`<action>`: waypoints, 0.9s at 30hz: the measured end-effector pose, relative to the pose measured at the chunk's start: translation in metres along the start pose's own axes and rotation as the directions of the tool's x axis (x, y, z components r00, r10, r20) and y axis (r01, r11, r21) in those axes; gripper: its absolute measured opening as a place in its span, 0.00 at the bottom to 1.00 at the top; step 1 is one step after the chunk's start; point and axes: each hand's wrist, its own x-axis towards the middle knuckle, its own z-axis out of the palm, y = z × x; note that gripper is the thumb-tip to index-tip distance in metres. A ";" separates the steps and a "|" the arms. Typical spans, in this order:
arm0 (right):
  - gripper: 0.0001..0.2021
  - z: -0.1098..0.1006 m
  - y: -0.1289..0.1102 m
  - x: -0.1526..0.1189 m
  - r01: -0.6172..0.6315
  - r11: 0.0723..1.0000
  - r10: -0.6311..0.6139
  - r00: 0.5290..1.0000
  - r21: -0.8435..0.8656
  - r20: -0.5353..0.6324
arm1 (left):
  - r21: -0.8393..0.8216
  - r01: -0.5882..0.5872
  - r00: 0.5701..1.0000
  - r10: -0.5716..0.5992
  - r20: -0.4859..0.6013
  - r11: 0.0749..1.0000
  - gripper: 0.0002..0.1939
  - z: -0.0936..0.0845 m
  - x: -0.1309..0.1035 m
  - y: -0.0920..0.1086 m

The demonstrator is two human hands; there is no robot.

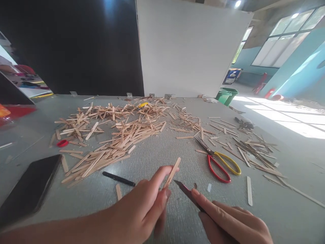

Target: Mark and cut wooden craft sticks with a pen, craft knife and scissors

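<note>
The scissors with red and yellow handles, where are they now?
In the head view, the scissors lie on the table right of centre, beyond the right hand and up-left of a single pale stick.

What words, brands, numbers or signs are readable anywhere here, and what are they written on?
None can be read with certainty.
Blue box in the background: pale printing, too small and blurred to read.
Wooden stick in the left hand: no readable marking.
Knife in the right hand: none readable.
Scissors: none readable.
</note>
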 end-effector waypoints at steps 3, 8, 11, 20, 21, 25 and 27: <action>0.30 0.000 0.000 -0.001 -0.005 1.000 0.005 1.000 0.011 0.029 | 0.022 -0.006 1.000 0.005 0.025 1.000 0.27 0.000 0.002 0.004; 0.31 -0.004 0.001 0.001 -0.011 0.999 0.010 0.999 0.046 0.030 | 0.053 0.000 0.998 -0.003 0.056 0.999 0.27 0.002 0.002 0.007; 0.32 -0.007 0.003 0.004 0.016 0.999 -0.018 0.998 0.044 0.062 | 0.093 0.007 0.996 -0.015 0.083 0.996 0.27 0.003 0.002 0.006; 0.31 0.000 -0.001 0.002 0.035 0.999 -0.035 0.999 0.002 0.033 | 0.146 -0.142 0.986 0.127 0.108 0.979 0.27 0.002 0.006 0.002; 0.31 0.002 0.000 0.002 0.041 0.999 -0.041 0.999 -0.001 0.026 | 0.162 -0.136 0.986 0.119 0.114 0.977 0.27 0.004 0.008 0.000; 0.31 0.002 0.000 0.002 0.097 0.992 -0.092 0.994 -0.082 0.061 | 0.255 -0.112 0.991 0.090 0.095 0.960 0.29 0.012 0.012 -0.006; 0.32 0.000 -0.003 0.002 0.136 0.980 -0.131 0.990 -0.148 0.042 | 0.271 -0.098 0.995 0.084 0.062 0.958 0.28 0.015 0.011 -0.005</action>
